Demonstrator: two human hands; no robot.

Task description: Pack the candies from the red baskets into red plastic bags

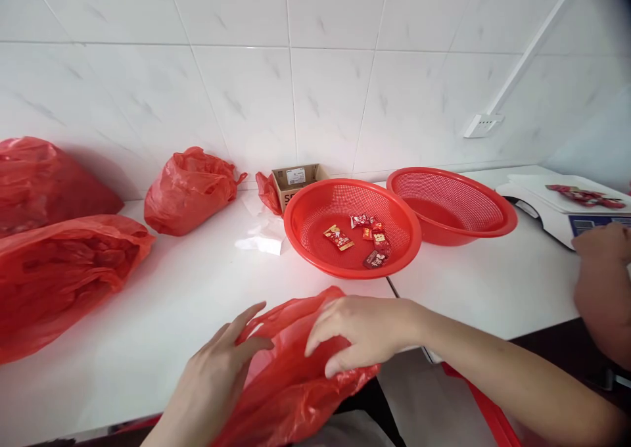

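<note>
A thin red plastic bag (290, 394) lies at the table's front edge, its mouth spread and part of it hanging over. My left hand (217, 361) is at the bag's left side, thumb and fingers spread apart. Over the bag's right side is my right hand (352, 332), its fingers curved and its thumb apart from them, with nothing visible between. Whether either hand presses on the plastic I cannot tell. Just beyond the bag, a red perforated basket (315, 263) holds several small wrapped snacks (338, 238).
A second red basket (444, 233) stands behind right. Red bags (182, 194) sit at the left, and a cardboard box (296, 179) by the tiled wall. At far right another person's hand (604, 243) is at a scale (582, 190) bearing wrapped packets.
</note>
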